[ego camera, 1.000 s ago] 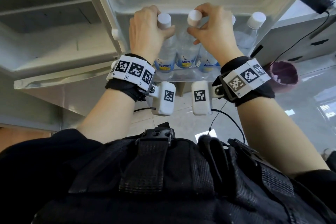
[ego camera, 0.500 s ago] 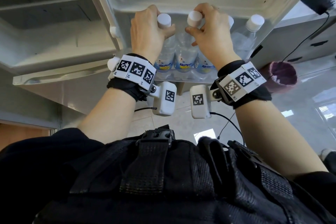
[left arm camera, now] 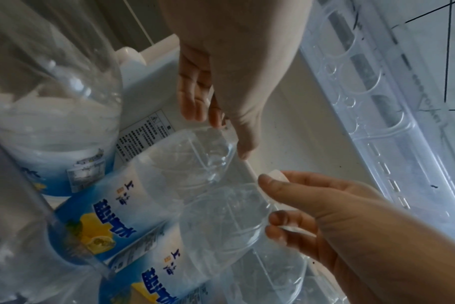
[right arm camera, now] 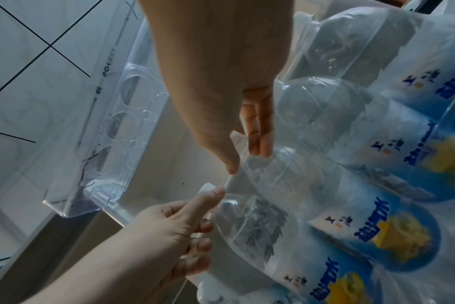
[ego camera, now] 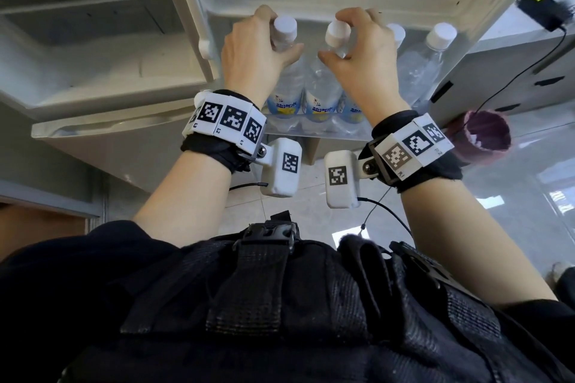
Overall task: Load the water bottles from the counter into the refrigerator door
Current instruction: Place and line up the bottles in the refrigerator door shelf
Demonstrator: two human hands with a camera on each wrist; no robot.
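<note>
Several clear water bottles with white caps and blue-yellow labels stand in a row in the refrigerator door shelf (ego camera: pixel 311 134). My left hand (ego camera: pixel 281 37) grips the neck of the leftmost bottle (ego camera: pixel 287 84), fingers curled behind it and thumb in front. My right hand (ego camera: pixel 337 36) pinches the cap of the second bottle (ego camera: pixel 322 81). Two more bottles (ego camera: pixel 420 71) stand to the right, untouched. In the right wrist view my right hand (right arm camera: pixel 244 158) holds the white cap while the left hand (right arm camera: pixel 208 216) wraps its bottle's neck. The left wrist view shows both hands (left arm camera: pixel 270 201) on the bottle tops.
The open refrigerator compartment (ego camera: pixel 93 56) lies to the left of the door. A clear egg tray (left arm camera: pixel 364 92) is fitted in the door above the bottles. To the right are a purple bin (ego camera: pixel 479 140) on the tiled floor and a counter with a black device (ego camera: pixel 541 9) and cable.
Both hands stay on the same two bottle tops. My right wrist has shifted slightly left and down; the bottles stand as before.
</note>
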